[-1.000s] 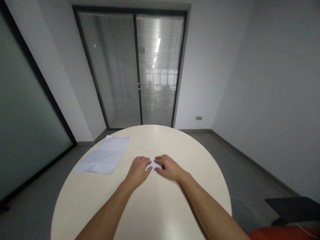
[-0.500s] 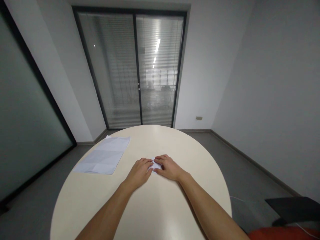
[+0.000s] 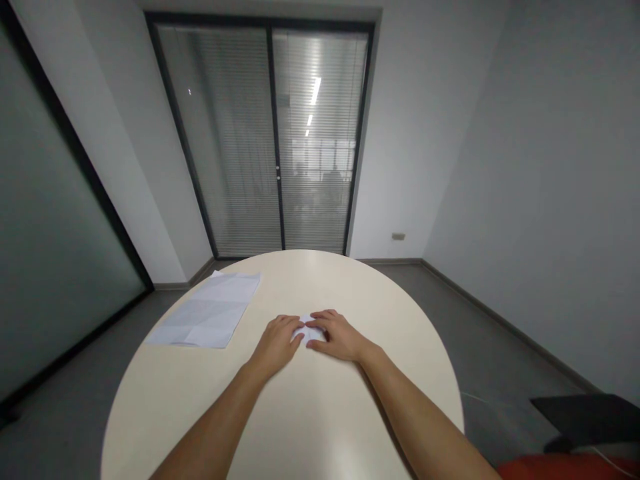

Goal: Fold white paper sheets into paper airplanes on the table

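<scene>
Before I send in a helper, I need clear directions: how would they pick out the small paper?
Find the round, pale table. Near its middle, the left hand and right hand flank a small paper. Both hands partly cover it, unlike the large paper, which lies untouched toward the table's left edge.

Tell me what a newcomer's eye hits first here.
First, the person's left grip and right grip, close together over a small white piece, apparently paper, mid-table. Next, the larger creased white paper on the left side of the round table. Behind, a dark-framed glass partition with blinds.
</scene>
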`<act>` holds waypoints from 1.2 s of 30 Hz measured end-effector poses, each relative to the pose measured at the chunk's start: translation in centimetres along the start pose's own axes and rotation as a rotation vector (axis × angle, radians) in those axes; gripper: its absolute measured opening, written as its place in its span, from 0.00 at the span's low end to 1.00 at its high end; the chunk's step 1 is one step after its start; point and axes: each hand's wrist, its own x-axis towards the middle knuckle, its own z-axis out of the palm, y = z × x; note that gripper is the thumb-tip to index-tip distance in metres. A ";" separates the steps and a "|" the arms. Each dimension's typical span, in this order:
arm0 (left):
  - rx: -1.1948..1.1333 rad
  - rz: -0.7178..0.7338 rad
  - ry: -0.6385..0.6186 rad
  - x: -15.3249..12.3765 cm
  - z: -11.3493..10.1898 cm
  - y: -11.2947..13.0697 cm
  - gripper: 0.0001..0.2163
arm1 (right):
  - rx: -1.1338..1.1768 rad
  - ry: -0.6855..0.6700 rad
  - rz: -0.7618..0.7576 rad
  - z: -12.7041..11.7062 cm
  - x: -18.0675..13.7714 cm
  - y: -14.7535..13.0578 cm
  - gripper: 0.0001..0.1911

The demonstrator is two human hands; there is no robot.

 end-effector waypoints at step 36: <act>-0.637 -0.197 0.139 1.1 0.1 0.6 0.12 | 0.188 0.185 0.029 -0.9 0.7 -1.4 0.21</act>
